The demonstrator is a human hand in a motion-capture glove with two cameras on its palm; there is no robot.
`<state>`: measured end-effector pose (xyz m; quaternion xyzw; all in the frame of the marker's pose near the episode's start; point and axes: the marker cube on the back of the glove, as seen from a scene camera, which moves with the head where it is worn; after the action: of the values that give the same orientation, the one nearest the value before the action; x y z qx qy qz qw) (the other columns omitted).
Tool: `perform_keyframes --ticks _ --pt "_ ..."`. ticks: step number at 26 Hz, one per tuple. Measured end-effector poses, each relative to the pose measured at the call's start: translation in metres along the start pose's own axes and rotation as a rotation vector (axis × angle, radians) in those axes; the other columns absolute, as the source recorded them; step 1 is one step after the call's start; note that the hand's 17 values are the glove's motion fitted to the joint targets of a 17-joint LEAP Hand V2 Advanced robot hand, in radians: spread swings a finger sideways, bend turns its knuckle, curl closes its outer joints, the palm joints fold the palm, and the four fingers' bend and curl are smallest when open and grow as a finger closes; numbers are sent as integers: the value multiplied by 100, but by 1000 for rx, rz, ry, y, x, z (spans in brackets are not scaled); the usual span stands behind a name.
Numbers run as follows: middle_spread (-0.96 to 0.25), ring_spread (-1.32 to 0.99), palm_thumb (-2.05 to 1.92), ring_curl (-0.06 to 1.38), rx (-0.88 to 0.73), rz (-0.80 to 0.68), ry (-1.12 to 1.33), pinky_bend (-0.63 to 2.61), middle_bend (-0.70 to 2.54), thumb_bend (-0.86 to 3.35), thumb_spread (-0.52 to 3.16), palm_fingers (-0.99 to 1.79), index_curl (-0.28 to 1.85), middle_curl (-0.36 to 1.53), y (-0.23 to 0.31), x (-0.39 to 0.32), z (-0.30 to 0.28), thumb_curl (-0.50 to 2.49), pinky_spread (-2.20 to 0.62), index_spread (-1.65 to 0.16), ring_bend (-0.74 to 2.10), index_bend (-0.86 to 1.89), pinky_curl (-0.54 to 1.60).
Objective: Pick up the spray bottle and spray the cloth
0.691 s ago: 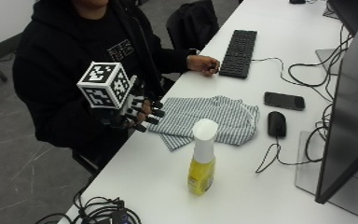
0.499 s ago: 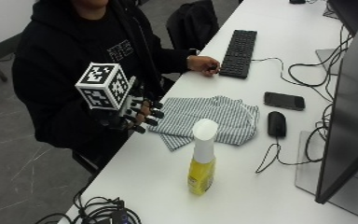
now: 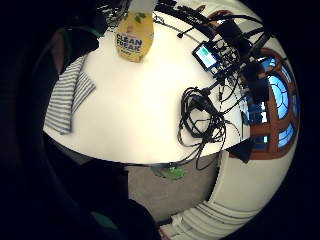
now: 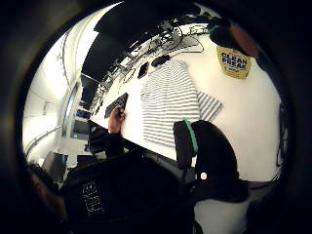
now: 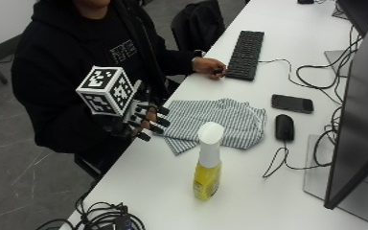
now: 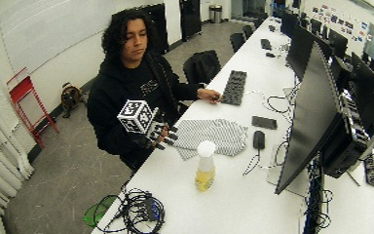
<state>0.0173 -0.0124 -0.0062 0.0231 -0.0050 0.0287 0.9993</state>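
so we're at the reach step: right hand [image 5: 141, 120] hovers at the near table edge, fingers loosely spread, holding nothing. bottle [image 5: 207, 163] stands upright on the table [image 5: 171, 191], apart from the hand, just near-side of the cloth [image 5: 216, 122]. cloth lies flat, untouched. next, i'd say: move the hand across to the bottle, wrap its neck, lift, aim the nozzle at the cloth.

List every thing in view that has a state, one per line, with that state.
spray bottle: upright on the table, untouched.
cloth: rumpled, lying flat near the table edge.
gloved right hand: at the table edge, holding nothing.
bare hand: resting beside the keyboard.
phone: screen dark.
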Motion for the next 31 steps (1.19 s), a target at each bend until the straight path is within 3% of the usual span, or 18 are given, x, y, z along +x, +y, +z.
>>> perform_keyframes --ticks 21,31 --pt "-11 -14 61 33 181 329 -250 43 35 15 119 72 14 35 -102 76 4 29 9 -36 55 5 32" --pt "-11 -14 65 35 194 273 -684 46 37 11 118 68 11 37 -155 86 16 32 7 -34 59 3 34"
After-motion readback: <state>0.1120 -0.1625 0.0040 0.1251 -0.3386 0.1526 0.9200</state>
